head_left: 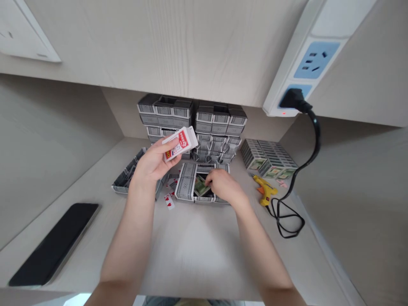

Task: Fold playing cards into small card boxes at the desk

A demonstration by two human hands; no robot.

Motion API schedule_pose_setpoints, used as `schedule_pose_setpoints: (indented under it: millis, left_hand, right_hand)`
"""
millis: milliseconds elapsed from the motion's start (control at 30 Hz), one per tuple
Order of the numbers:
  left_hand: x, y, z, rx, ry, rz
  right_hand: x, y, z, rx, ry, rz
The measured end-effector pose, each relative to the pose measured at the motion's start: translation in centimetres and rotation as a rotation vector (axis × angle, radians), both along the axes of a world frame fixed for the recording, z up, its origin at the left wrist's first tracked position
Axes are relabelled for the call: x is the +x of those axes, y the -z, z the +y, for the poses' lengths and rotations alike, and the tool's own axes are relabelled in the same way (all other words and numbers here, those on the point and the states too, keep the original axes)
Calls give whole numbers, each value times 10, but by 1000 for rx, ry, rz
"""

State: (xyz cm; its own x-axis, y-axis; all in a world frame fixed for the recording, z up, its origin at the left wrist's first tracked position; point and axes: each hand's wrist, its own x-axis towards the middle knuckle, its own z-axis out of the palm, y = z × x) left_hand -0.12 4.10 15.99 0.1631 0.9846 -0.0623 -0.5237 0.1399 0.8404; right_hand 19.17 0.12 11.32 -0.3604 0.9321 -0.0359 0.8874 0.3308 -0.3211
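My left hand point(157, 158) is closed around a red and white playing card box point(180, 143), held tilted above the table. Below and to its right lies a box built from folded playing cards point(185, 180), with a square opening in its top. The fingers of my right hand point(221, 183) dip into that opening, pinched at the edge of a green-pictured piece point(200, 185); their tips are partly hidden. Loose playing cards point(169, 201) lie left of the card-built box. Behind my left forearm sits an open tray of folded cards point(123, 180), partly covered.
Stacked card-built boxes point(219, 123) stand against the back wall. At the right are small green-pictured packs point(270, 157) and a yellow glue gun point(266, 190) with a black cord point(288, 231). A black phone point(55, 244) lies front left. A power strip point(306, 72) hangs above.
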Motion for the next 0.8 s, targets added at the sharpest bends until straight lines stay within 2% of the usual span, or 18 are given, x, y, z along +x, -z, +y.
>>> schedule_pose_setpoints:
  millis: [133, 233, 300, 367, 433, 533, 633, 700, 800]
  left_hand:
    - [-1, -1, -1, -1, -8, 10]
    - [-3, -2, -2, 0, -26, 9]
    - [-6, -3, -3, 9, -32, -4]
    - [-8, -3, -3, 20, -38, -20]
    - [-11, -3, -2, 26, -47, -30]
    - [-13, -2, -1, 22, -59, -33]
    - [-15, -1, 1, 19, -62, -34]
    - [-17, -1, 1, 17, -59, -32]
    - [-22, -2, 1, 14, -79, -34]
  right_hand:
    - [-6, -6, 2, 90, 66, -39]
    - [4, -18, -8, 210, 250, 39]
    - [15, -24, -20, 167, 359, 60]
    - [24, -23, -33, 76, 311, 81]
    - [28, -14, -46, 4, 240, 59]
    - [25, 9, -56, -34, 193, 62]
    - [18, 30, -56, 35, 256, 105]
    - [15, 37, -55, 75, 289, 128]
    - [16, 39, -55, 126, 305, 189]
